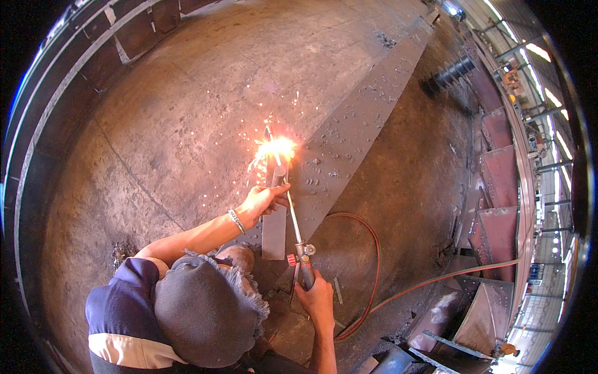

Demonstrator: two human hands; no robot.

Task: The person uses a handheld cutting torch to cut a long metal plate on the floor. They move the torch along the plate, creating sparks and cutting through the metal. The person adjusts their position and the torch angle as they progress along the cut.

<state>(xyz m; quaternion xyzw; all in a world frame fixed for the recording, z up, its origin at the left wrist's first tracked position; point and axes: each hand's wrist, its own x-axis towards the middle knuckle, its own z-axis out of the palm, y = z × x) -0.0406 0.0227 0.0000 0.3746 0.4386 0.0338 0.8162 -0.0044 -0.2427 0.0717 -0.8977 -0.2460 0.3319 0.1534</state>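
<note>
Neither of my own hands is in view. Below me a co-worker in a dark cap [208, 308] and navy shirt is bent over the work, and both visible arms appear to be theirs. That person's right hand [316, 299] is wrapped round the handle of a cutting torch [295, 221], which has a red knob and brass-coloured fittings. Their left hand [266, 202], with a chain bracelet at the wrist, steadies the torch's tube near the front. Under that hand lies a narrow flat grey bar [274, 235]. Bright glare and flying sparks [274, 149] hide the torch tip and the metal there.
A long grey steel plate [358, 121], strewn with small dark bits, runs toward the far right. A red hose [377, 249] loops over the floor. Reddish steel pieces [498, 177] stand along the right, near a black coiled cylinder [453, 73]. Dark steel beams [81, 106] curve along the left.
</note>
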